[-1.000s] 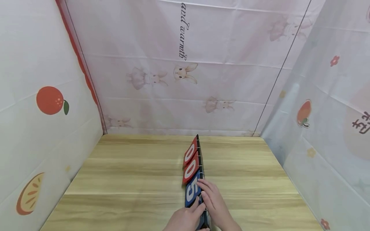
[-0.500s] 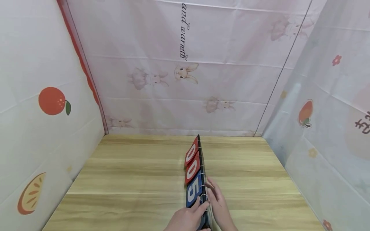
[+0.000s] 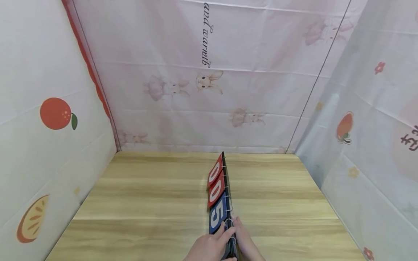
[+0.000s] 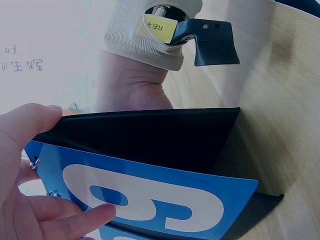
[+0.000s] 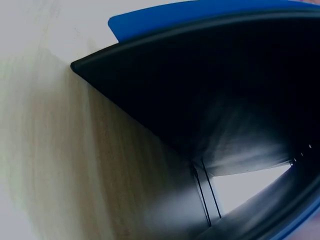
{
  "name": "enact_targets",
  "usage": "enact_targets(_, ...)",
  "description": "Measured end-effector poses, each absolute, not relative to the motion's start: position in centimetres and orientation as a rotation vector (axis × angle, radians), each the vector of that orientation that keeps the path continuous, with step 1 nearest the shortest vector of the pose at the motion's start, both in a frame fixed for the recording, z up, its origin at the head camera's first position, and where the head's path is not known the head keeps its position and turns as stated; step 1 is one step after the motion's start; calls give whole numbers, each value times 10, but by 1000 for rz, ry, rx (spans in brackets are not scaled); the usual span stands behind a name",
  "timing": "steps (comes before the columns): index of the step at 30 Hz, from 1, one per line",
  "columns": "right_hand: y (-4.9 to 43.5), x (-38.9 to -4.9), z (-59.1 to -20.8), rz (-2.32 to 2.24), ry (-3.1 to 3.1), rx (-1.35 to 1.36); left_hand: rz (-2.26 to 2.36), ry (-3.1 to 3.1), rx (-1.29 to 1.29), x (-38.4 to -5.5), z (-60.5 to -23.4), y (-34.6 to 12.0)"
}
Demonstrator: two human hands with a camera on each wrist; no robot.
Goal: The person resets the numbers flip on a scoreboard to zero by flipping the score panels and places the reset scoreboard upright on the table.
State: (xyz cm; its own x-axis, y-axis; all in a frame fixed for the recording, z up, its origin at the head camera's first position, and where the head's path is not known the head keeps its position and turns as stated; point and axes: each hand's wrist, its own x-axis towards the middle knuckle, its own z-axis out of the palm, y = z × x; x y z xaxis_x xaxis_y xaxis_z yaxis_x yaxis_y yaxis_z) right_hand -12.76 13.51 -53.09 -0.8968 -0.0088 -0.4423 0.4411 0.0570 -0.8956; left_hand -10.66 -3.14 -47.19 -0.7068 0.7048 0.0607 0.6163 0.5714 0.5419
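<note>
The black, tent-shaped flip scoreboard stands on the pale wood-grain worktop, the left hand pinching its ridge between thumb and fingers; the right hand is at its right side — whether gripping, I cannot tell. The panels look light and stiff; the thin, glossy blue number card probably slips and creases easily — best hold the ridge beside its small metal rings.

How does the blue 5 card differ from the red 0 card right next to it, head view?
Colour: the blue 5 card is blue; the red 0 card is red.
Digit: the blue 5 card shows a 5, the red 0 card a 0.
Place: the blue 5 card is nearer the left hand; the red 0 card is farther off.
Shared: white digits, same black stand.
</note>
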Motion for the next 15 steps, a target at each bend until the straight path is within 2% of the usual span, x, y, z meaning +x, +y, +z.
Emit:
enact_targets(8, 136, -127, -532, -1840, 2050, 397, 896, 2646, 1134, -101, -474, -29)
enact_targets(15, 135, -127, -526, -1837, 2088, 438, 859, 2566, 1044, -106, -468, -29)
